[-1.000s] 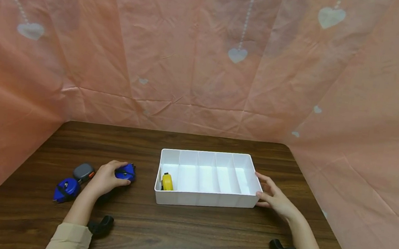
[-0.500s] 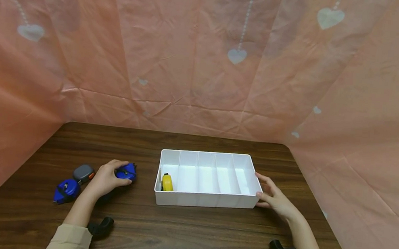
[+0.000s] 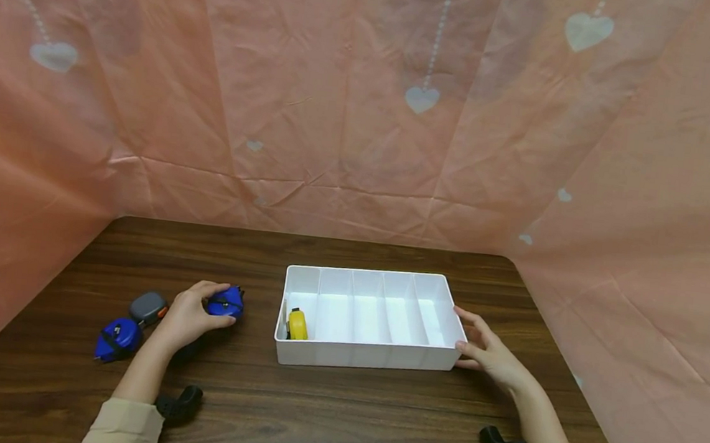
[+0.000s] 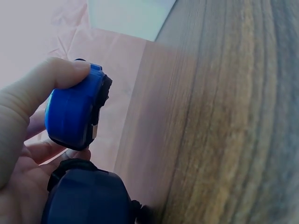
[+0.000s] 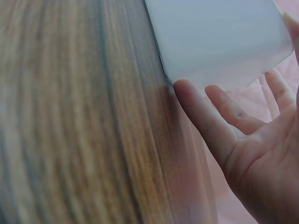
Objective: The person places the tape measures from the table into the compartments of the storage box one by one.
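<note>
At the left of the table, my left hand [image 3: 191,312] holds a blue tape measure [image 3: 227,301] with a black band. Thumb and fingers grip its sides in the left wrist view, where the tape measure [image 4: 70,116] appears above the wood. My right hand [image 3: 497,355] touches the right end of a white divided box [image 3: 367,355], its fingers spread along the outer wall. A yellow tape measure [image 3: 298,324] stands in the box's leftmost compartment. The right wrist view shows fingertips at the lower edge of the white box [image 5: 219,42].
Left of my left forearm, another blue tape measure [image 3: 119,338] and a grey one [image 3: 149,307] with an orange button lie on the wooden table [image 3: 335,414]. A dark rounded thing [image 4: 88,198] sits low in the left wrist view. Pink cloth [image 3: 341,104] hangs around the table.
My left hand has lifted the blue tape measure very slightly, and it now stands a little higher in the head view. My right hand and the box have stayed in place.
</note>
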Available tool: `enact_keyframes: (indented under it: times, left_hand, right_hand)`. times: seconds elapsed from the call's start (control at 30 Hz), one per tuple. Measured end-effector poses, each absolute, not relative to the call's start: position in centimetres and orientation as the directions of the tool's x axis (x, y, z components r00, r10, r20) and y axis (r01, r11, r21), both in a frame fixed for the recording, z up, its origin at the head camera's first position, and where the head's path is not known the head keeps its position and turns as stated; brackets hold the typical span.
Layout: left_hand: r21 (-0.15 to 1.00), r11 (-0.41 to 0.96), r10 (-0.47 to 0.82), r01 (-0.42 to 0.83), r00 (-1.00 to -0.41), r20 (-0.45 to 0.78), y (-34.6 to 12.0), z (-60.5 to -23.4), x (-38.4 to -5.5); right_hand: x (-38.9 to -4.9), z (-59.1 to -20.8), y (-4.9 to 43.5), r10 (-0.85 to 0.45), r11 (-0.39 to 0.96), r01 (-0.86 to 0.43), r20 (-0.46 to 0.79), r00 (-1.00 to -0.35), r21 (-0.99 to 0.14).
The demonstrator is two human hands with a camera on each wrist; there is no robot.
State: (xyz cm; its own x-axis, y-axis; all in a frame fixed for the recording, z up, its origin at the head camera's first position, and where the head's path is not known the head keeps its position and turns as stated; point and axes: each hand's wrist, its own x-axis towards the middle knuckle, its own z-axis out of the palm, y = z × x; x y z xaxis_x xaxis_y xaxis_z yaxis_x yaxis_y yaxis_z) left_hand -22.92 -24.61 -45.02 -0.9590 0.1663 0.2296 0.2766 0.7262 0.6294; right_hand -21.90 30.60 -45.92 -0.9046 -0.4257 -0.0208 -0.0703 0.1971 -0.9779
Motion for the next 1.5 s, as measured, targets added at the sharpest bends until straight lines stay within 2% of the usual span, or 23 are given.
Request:
enact_keyframes:
  times: [1.5]
  left_hand:
    - [0.712, 0.629, 0.137, 0.313, -0.946, 0.295, -21.8, -42.5, -22.2]
  right_hand:
    - [-22.0, -45.9, 30.7, -0.431, 0.196, -0.077, -0.015, -0.902, -0.977]
